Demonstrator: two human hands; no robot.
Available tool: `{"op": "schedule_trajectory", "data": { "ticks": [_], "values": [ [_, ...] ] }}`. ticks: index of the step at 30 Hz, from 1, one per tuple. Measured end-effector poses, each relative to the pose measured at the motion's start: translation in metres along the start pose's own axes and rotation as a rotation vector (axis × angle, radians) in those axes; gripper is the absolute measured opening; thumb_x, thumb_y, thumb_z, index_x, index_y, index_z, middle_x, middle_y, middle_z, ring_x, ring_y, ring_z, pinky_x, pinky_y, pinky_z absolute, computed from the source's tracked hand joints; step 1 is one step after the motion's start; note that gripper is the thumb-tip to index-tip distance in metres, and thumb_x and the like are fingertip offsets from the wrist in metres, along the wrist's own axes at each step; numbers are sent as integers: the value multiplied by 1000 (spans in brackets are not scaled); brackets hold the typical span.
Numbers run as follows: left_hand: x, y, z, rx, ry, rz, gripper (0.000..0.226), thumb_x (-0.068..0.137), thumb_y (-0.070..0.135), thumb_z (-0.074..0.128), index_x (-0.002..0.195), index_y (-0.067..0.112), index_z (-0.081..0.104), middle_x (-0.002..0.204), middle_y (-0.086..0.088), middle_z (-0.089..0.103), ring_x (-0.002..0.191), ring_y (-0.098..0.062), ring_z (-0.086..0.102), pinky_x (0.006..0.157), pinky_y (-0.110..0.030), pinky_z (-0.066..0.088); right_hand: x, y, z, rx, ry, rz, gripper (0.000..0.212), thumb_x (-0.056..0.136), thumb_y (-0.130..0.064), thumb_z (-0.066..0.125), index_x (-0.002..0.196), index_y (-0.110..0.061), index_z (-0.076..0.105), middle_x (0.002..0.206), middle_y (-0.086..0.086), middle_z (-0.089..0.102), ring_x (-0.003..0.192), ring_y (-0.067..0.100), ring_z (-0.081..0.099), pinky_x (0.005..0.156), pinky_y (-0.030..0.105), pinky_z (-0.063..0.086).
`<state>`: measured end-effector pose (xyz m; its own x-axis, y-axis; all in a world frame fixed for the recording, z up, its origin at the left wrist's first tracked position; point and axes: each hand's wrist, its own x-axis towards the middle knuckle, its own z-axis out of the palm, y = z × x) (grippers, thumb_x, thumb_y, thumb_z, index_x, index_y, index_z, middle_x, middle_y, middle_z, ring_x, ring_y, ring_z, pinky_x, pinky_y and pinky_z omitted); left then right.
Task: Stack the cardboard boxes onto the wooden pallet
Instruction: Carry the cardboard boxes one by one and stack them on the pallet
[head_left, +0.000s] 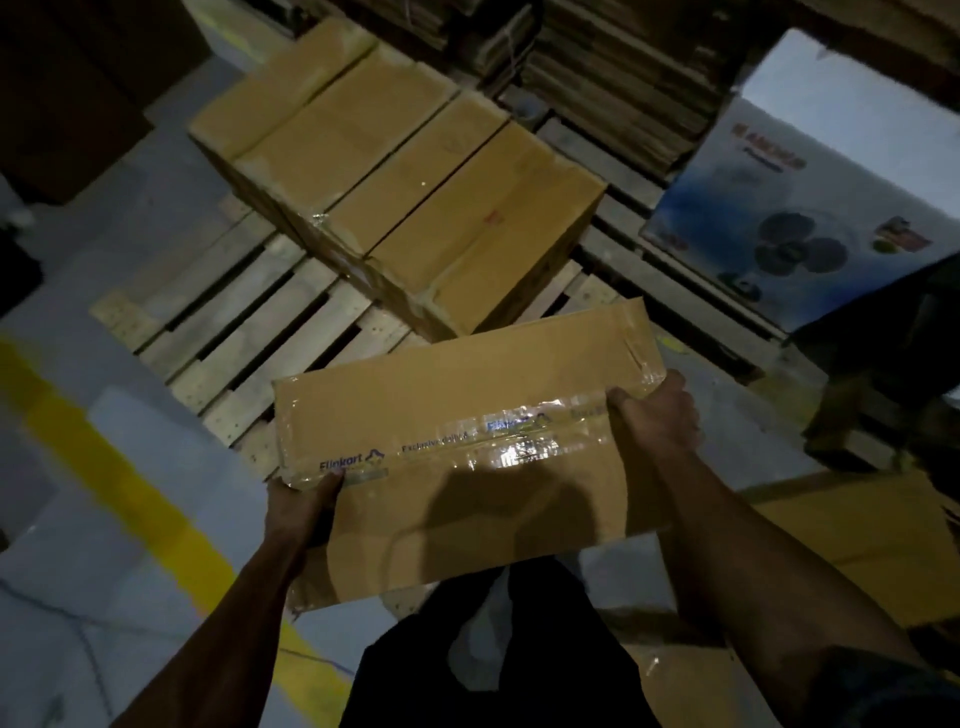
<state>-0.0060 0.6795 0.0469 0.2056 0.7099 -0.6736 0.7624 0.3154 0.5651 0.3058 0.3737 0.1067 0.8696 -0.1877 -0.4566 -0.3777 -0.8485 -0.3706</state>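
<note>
Cardboard box (467, 447) clamped endwise between left hand (301, 506) and right hand (657, 415), carried level (for flat stacking) above wooden pallet (244, 332).

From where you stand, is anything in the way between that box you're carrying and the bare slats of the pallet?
Nothing visible blocks it. The carried box, held by the left hand and right hand, hangs over the pallet, whose near slats lie bare in front of the stacked boxes.

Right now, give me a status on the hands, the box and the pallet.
Left hand and right hand grip the carried box by its ends. Four boxes already on the pallet. Near slats bare, nothing blocking.
</note>
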Motion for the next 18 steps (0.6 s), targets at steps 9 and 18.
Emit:
{"op": "schedule_trajectory", "data": {
  "ticks": [9,18],
  "values": [
    [38,-38,82,-28,53,-265,42,80,35,80,71,0,59,56,-14,55,48,-27,52,53,-33,43,110,-11,77,-135,-103,-91,77,80,-45,71,142,-16,37,140,18,49,127,40,46,106,50,33],
    [90,-89,126,-60,186,-298,49,85,38,74,76,-10,69,64,-21,67,55,-30,64,58,-31,53,167,7,179,-196,-205,-139,76,83,-47,68,144,-16,34,140,18,48,128,40,44,107,50,34]
  ]
}}
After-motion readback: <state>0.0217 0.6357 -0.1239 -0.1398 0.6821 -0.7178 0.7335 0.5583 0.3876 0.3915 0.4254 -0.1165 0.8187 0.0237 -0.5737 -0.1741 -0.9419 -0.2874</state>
